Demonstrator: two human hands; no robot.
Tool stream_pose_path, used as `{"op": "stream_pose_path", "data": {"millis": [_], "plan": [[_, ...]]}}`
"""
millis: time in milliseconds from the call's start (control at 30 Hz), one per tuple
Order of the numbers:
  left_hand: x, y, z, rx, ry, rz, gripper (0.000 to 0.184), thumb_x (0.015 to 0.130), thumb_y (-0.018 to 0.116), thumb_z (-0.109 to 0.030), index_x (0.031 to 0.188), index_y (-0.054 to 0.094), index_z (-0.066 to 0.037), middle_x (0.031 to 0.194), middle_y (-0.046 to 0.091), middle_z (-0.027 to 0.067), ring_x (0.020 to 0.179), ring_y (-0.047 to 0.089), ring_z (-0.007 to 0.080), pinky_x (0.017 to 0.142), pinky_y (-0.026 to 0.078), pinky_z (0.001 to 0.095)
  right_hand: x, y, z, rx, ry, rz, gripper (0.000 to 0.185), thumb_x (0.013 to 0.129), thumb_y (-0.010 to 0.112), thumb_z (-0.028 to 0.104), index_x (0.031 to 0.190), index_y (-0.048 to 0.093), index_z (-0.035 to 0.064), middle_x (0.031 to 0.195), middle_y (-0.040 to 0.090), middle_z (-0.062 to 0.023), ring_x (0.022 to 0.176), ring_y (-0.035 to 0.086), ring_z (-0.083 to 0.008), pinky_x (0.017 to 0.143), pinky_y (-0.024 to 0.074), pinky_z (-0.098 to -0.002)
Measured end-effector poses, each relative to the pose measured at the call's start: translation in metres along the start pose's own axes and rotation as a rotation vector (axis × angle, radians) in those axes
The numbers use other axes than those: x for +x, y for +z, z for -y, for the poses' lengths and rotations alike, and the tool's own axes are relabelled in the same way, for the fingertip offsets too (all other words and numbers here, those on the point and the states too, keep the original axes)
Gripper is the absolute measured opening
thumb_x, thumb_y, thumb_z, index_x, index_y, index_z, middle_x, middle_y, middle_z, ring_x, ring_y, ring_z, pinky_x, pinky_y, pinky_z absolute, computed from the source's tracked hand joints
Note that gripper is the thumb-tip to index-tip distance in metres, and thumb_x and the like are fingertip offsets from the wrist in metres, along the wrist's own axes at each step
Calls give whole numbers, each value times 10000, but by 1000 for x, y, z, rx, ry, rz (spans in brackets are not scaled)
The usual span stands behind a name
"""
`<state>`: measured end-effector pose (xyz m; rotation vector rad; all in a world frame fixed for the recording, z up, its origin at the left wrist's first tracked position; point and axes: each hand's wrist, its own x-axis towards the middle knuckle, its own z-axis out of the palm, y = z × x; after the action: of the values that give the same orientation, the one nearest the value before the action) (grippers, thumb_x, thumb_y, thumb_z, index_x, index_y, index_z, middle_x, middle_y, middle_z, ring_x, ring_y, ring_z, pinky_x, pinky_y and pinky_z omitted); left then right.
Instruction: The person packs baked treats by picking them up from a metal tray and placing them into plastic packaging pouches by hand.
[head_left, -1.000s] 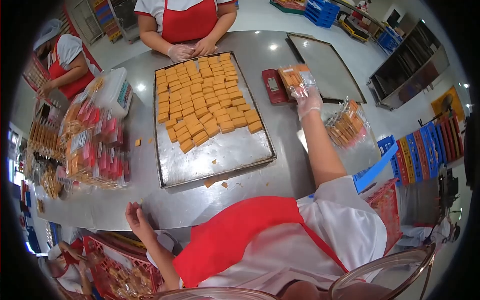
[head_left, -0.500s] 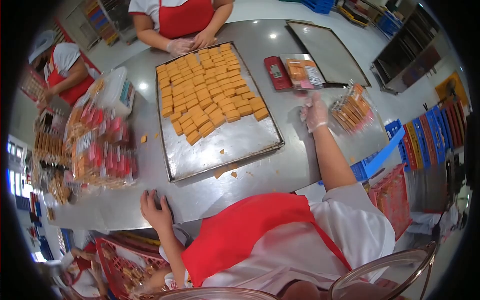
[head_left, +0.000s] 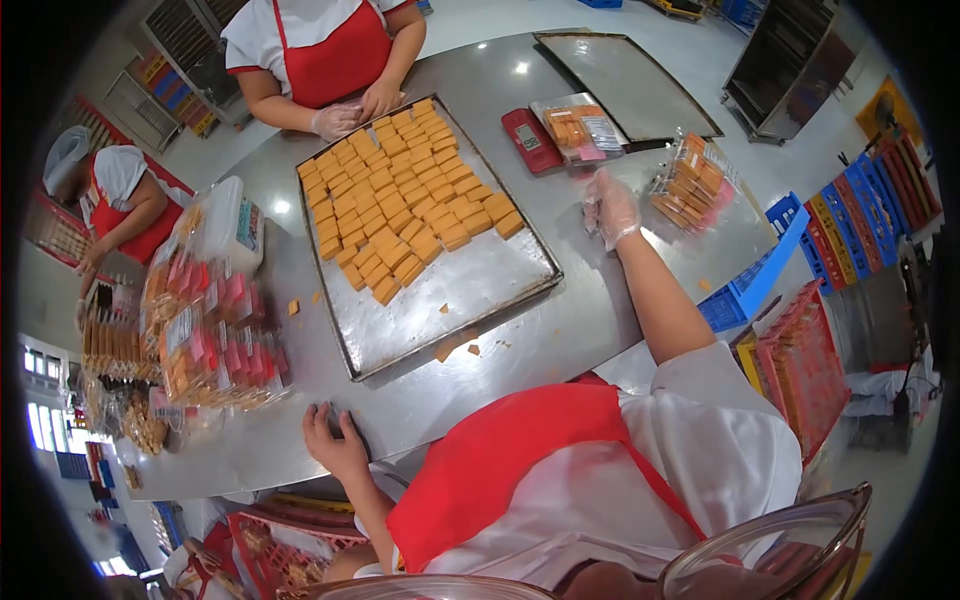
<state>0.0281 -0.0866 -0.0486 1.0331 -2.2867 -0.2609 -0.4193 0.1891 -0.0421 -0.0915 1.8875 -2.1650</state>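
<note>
My left hand, bare, rests at the table's near edge with its fingers apart and nothing in it. In a clear plastic glove, my right hand is curled closed over the table; whether anything is inside its fingers is hidden. Just beyond it lie a red digital scale and a clear pack of orange-brown biscuits. To its right is another filled pack. Left of it, a metal baking tray bears many rectangular biscuits in rows, with the tray's near part bare.
Sealed packs with pink labels are piled at the left by a white plastic tub. Across the table, a co-worker's gloved hands are at the tray's far edge. Another metal tray lies far right. Crumbs dot the tabletop.
The camera view has shifted and turned slightly. My right hand has moved slightly nearer the scale and stays curled. My left hand stays at the table edge.
</note>
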Motion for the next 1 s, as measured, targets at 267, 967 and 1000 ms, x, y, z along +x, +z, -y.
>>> {"op": "stream_pose_path", "data": {"millis": [267,967,1000], "plan": [[-2,-2,-4,-4,-50,9,281,717,610,-160,976,560,-62,1118,497,148,1030,459,324,876,346,405,15,-16,-9,498,20,-206,415,837,481,421,1005,466,42,903,488,-52,636,476,-166,482,425,-306],[-3,1,-7,29,-24,-30,252,719,595,-122,949,565,-23,1080,517,170,992,491,335,853,381,396,45,0,16,434,-64,-288,339,794,550,427,850,440,111,682,421,-13,465,392,-97,379,346,-256],[-3,2,-5,13,-37,-29,248,720,594,-119,945,566,-18,1077,519,171,990,492,335,852,382,394,41,3,15,415,-35,-231,336,793,553,423,853,436,113,671,416,-12,466,392,-97,382,346,-254]]}}
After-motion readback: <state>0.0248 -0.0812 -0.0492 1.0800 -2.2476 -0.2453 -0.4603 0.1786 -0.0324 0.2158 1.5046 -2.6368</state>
